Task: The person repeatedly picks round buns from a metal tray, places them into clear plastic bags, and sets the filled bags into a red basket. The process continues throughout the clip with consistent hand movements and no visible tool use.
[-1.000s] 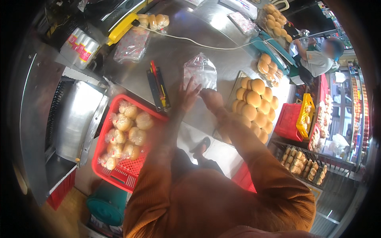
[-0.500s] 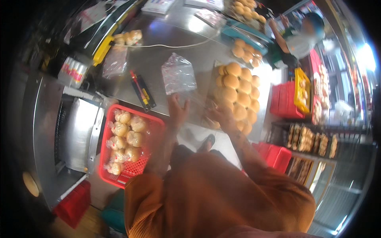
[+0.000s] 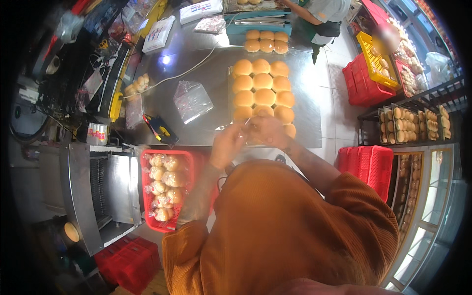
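Both hands meet at the near edge of the steel table, just in front of a tray of golden round buns (image 3: 263,96). My left hand (image 3: 229,145) has its fingers closed on a thin clear plastic bag (image 3: 223,127), of which only shiny edges show. My right hand (image 3: 268,130) pinches at the same bag, close beside the left fingers and over the nearest buns. What the bag holds, if anything, is hidden by the hands. A stack of flat clear bags (image 3: 192,101) lies on the table to the left of the buns.
A red basket (image 3: 145,191) with bagged buns stands at left, beside a steel machine (image 3: 73,191). A black-and-yellow tool (image 3: 161,132) and a white cable (image 3: 199,63) lie on the steel table (image 3: 305,118). Red crates (image 3: 365,169) stand right; a co-worker (image 3: 327,14) is at the far end.
My left hand has left the bag stack and come together with my right hand, its fingers now closed on the clear bag. The head view has shifted, and the co-worker appears farther up.
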Demonstrator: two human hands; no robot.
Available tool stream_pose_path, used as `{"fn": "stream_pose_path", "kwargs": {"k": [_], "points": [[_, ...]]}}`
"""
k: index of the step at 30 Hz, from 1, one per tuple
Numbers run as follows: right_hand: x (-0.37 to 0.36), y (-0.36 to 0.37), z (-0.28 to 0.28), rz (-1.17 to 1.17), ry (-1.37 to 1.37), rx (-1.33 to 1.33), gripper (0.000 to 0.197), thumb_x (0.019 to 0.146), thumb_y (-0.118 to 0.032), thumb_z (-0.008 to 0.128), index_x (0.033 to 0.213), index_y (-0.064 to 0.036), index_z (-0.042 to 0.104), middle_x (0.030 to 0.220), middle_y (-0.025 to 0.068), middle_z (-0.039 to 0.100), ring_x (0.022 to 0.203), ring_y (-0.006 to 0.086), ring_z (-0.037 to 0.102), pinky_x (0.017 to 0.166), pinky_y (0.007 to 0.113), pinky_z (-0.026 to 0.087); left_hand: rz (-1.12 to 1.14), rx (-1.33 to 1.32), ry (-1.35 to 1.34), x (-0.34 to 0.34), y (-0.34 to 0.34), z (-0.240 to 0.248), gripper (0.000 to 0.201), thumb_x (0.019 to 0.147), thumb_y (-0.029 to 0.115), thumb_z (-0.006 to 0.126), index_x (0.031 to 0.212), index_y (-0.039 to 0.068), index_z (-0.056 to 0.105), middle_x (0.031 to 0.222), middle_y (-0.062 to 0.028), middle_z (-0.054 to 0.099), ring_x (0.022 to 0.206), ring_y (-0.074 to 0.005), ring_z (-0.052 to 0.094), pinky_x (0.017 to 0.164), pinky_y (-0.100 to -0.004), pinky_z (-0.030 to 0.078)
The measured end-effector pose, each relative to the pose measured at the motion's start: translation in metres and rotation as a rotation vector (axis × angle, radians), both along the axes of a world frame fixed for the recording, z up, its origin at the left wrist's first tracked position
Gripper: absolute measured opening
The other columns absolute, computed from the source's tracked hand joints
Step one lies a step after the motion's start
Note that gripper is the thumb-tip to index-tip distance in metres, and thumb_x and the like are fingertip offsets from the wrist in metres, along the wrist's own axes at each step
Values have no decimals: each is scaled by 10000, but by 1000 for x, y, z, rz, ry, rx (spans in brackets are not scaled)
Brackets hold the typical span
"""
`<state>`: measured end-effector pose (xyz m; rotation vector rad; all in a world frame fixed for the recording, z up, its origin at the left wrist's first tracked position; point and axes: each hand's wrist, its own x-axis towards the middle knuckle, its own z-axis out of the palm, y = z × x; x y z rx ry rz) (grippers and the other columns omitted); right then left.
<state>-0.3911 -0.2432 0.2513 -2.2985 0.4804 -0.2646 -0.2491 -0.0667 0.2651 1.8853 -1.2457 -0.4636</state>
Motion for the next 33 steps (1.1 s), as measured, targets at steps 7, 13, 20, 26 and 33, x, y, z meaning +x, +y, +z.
{"fn": "stream_pose_path", "kwargs": {"k": [7,13,20,26,33], "points": [[-29,-38,19,-74,142,674,724,999,-389,770,1615,-109,516,1037,113,730,815,185,686,739,418,574,-70,62,-451,-14,-66,26,706,896,-24,616,1576,90,464,1684,-168,344,1140,-443,692,918,-492,603],[12,-42,11,-348,-213,897,956,992,-323,808,1736,-116,244,1385,174,628,1138,229,673,969,405,574,-366,-60,-195,-63,-92,31,832,850,-115,577,1641,2,345,1779,-210,246,1352,-467,589,1023,-484,576],[39,-50,44,-308,-155,488,870,1022,-327,785,1707,-65,316,1665,239,442,1470,337,552,1177,433,491,-385,-90,-20,-25,-101,38,795,874,-126,549,1635,-25,342,1732,-259,323,1425,-450,548,1119,-465,527],[-23,-48,10,-349,-271,618,600,1076,-266,699,1568,29,525,1526,226,607,1381,308,621,1164,409,492,76,-302,-87,66,-129,-10,767,994,0,567,1683,-68,235,1759,-289,261,1620,-445,304,1316,-485,293],[-37,-126,-105,-869,73,532,697,949,-475,830,1376,50,660,1214,221,763,1118,324,745,946,420,587,137,2,-206,13,-153,-92,999,1004,504,701,1685,-62,238,1769,-293,229,1634,-439,270,1294,-660,207]]}}
